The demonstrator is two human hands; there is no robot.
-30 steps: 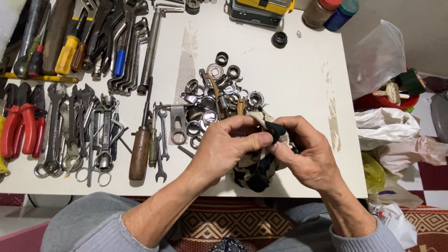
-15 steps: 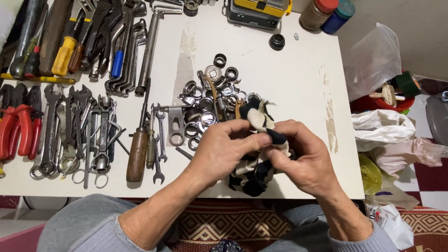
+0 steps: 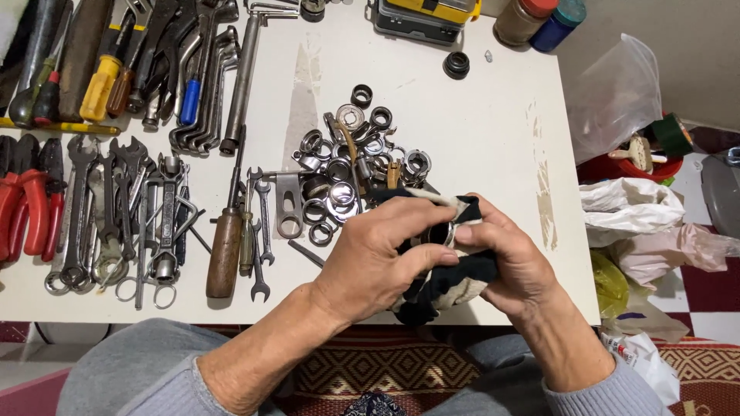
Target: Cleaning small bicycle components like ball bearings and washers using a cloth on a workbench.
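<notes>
Cloth (image 3: 455, 281), black and off-white, is sitting bunched between both hands just over the near edge of the white table (image 3: 478, 131), with a small metal ring (image 3: 441, 233) showing at its top. The left hand (image 3: 378, 258) is closing its fingers (image 3: 432, 258) over the cloth from the left, thumb pressing near the ring. The right hand (image 3: 516, 266) is wrapping the cloth from the right, its fingers curled tight around it. Just beyond the hands a heap of metal rings and sockets (image 3: 347, 177) is lying on the table. To the left a wooden-handled screwdriver (image 3: 226, 246) is resting beside rows of spanners (image 3: 116, 208), and red-handled pliers (image 3: 23, 200) are lying at the far left edge
</notes>
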